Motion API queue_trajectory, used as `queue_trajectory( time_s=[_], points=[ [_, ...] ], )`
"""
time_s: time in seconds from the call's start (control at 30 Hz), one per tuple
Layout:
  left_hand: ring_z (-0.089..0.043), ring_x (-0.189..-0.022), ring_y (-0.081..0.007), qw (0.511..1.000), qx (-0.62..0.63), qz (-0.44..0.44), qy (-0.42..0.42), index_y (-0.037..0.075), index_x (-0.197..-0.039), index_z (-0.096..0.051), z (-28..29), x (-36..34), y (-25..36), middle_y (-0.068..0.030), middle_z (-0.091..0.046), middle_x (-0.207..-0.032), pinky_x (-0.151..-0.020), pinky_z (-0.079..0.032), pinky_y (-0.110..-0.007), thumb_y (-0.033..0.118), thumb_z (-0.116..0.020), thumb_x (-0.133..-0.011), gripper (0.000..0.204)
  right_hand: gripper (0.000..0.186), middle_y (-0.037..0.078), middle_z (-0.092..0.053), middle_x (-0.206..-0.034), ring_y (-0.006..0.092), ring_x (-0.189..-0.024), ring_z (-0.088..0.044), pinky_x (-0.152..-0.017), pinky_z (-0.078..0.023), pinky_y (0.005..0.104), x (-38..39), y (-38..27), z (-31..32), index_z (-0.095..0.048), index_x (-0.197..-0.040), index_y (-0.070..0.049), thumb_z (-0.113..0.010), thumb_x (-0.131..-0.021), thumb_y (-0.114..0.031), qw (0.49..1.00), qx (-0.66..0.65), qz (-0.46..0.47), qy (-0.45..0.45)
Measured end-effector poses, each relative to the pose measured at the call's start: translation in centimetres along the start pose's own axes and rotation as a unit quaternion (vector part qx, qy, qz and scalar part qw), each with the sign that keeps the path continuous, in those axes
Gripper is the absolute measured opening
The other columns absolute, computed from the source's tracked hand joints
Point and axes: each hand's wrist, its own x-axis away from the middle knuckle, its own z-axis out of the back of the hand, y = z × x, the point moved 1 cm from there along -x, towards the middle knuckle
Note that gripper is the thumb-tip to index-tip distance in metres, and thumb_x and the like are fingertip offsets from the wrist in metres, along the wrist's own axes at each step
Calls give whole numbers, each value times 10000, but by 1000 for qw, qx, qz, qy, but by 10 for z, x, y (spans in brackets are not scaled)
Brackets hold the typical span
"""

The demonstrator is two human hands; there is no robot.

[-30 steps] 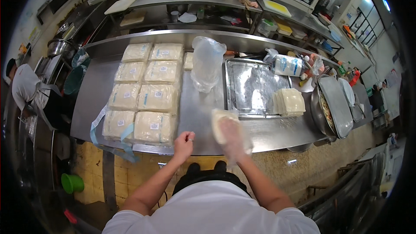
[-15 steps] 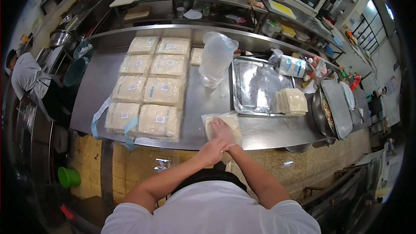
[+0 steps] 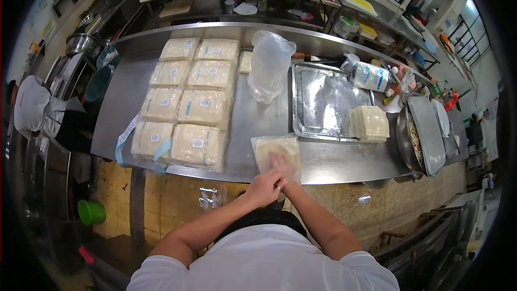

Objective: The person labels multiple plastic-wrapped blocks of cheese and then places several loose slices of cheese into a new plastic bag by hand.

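Observation:
At the near edge of the steel table lies a clear plastic bag with pale square dough sheets inside. My right hand reaches into the bag's near end, its fingers stretched over the sheets under the film. My left hand is closed at the bag's mouth, pinching the film beside my right wrist. Left of the bag, packed bundles of pale sheets with small labels stand in two columns. A loose stack of sheets rests on the right end of a metal tray.
A large clear bag stands behind my hands. To the right is a steel bowl of chopped filling, partly covered by a lid. Blue straps hang at the near left edge. A person bends at the far left.
My right hand has drawn back toward me within the bag, uncovering more of the sheets. My left hand stays at the bag's mouth. The view has shifted slightly.

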Motion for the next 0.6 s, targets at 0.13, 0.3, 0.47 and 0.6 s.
queue_trajectory(
  time_s=[0.13,0.3,0.47,0.6],
  points=[
    [-601,-744,-379,1000,2,14,10,42,-883,-587,-3,-7,0,-153,-598,-828,-645,-478,-437,119,-684,-873,125,564,99,-672,-996,283,-882,-660,-708,-528,432,-22,-6,20,-564,-1363,-107,-597,-804,-178,992,115,1,-52],
    [-602,-741,-374,1000,5,-2,16,46,-866,-584,-8,-13,6,-147,-595,-818,-639,-476,-432,102,-691,-859,121,563,144,-636,-858,345,-742,-632,-626,-481,491,-27,-2,17,-467,-1441,-74,-559,-893,-170,995,-7,-95,-6],
    [-599,-730,-370,1000,15,4,12,49,-854,-582,-9,-14,10,-138,-588,-805,-635,-472,-432,106,-693,-858,125,564,205,-652,-809,373,-729,-646,-594,-478,501,-48,-2,26,-324,-1499,-88,-484,-979,-236,972,-42,-183,-142],
    [-592,-717,-367,1000,22,0,20,48,-856,-579,-5,-16,12,-140,-577,-791,-627,-465,-431,107,-691,-861,127,401,223,-656,-732,401,-651,-638,-559,-469,518,-61,-18,42,-474,-1373,-85,-392,-1040,-293,978,-27,-181,-97]
  ],
)
